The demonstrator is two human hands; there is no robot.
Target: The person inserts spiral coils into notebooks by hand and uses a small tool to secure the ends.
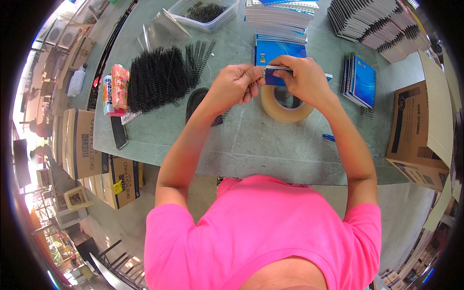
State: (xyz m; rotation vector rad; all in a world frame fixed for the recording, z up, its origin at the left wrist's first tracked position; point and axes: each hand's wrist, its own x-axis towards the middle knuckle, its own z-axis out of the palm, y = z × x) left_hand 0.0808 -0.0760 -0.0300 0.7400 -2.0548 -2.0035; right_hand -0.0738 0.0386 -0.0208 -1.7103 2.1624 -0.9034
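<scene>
My left hand (238, 83) and my right hand (299, 77) meet above the green table (251, 145). Both grip a small blue notebook (270, 52) held edge-on; my left fingers pinch a black spiral coil (256, 79) at its near edge, and my right hand clamps the pad's side. Directly below my right hand lies a roll of tan packing tape (285, 108). A stack of blue notebooks (280, 19) stands just beyond my hands.
A heap of black spiral coils (159, 77) lies left, with a clear tub of coils (205, 13) behind it. Bound notebooks (360, 79) sit right, larger stacks (377, 21) far right. A cardboard box (420, 135) stands at the right edge; cartons (89, 145) sit left.
</scene>
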